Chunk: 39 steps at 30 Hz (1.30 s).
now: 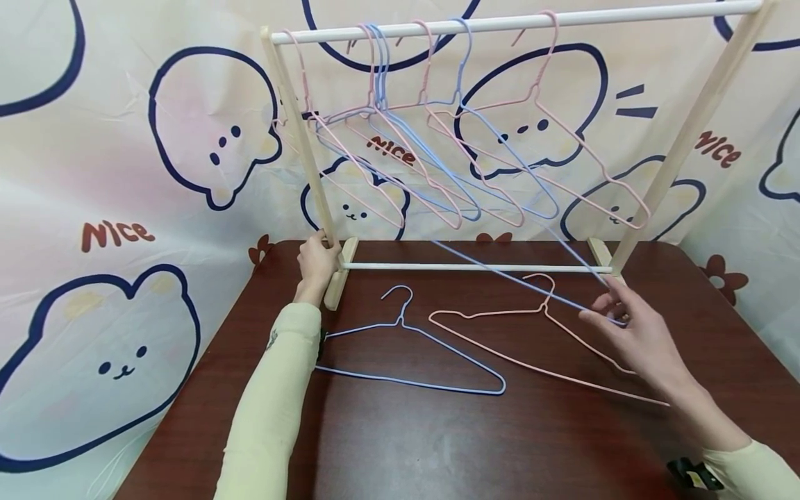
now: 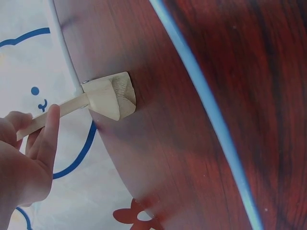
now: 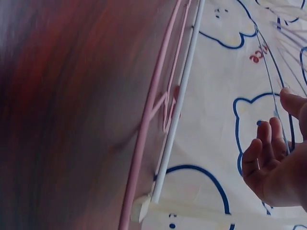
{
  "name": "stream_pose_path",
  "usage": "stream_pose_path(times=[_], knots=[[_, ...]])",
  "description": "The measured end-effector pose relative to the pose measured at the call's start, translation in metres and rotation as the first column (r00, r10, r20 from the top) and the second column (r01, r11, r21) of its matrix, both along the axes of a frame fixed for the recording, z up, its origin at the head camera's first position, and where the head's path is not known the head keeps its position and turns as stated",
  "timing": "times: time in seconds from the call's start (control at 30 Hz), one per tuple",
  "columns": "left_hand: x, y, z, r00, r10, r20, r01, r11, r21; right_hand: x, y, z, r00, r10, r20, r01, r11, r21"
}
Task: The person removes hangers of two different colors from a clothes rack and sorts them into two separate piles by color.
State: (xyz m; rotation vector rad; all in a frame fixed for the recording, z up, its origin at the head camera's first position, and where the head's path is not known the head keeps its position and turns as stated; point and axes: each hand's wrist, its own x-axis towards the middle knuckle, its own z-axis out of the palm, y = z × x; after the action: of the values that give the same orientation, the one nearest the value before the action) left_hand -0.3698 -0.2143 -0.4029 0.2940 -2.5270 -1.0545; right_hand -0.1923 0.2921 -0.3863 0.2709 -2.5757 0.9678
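Observation:
My left hand [image 1: 317, 264] grips the left wooden post [image 1: 306, 146] of a hanger rack, low near its foot [image 1: 336, 288]. The left wrist view shows its fingers around the post. My right hand [image 1: 644, 340] pinches one corner of a blue hanger [image 1: 537, 286] between thumb and fingers, in front of the rack's right side. This hanger slants up and left from the hand, its far part overlapped by the hanging hangers. On the table below lie another blue hanger [image 1: 409, 380], nearer the left arm, and a pink hanger [image 1: 500, 355], beside the right hand.
Several pink and blue hangers hang from the white top rail [image 1: 600, 17]. A white lower bar [image 1: 437, 267] joins the feet, and the right post [image 1: 694, 125] leans outward. Behind the brown table [image 1: 450, 444] is a cartoon-printed cloth [image 1: 144, 187].

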Motion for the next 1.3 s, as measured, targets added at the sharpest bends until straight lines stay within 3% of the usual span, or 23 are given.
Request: stream_pose_path(times=[0.23,0.47,1.3], knots=[[-0.001,0.001,0.0,1.0,-0.006,0.001,0.006,1.0,-0.002,0.004,-0.018,-0.008,0.996,0.088,0.029,-0.089,0.996,0.015],[0.0,0.001,0.0,1.0,-0.011,-0.012,0.011,1.0,-0.008,0.008,-0.036,-0.018,0.985,0.173,0.006,-0.173,0.985,0.027],[-0.001,0.0,-0.001,1.0,0.01,-0.014,-0.011,1.0,-0.025,0.023,-0.123,-0.038,0.95,0.296,0.103,-0.31,0.937,0.164]])
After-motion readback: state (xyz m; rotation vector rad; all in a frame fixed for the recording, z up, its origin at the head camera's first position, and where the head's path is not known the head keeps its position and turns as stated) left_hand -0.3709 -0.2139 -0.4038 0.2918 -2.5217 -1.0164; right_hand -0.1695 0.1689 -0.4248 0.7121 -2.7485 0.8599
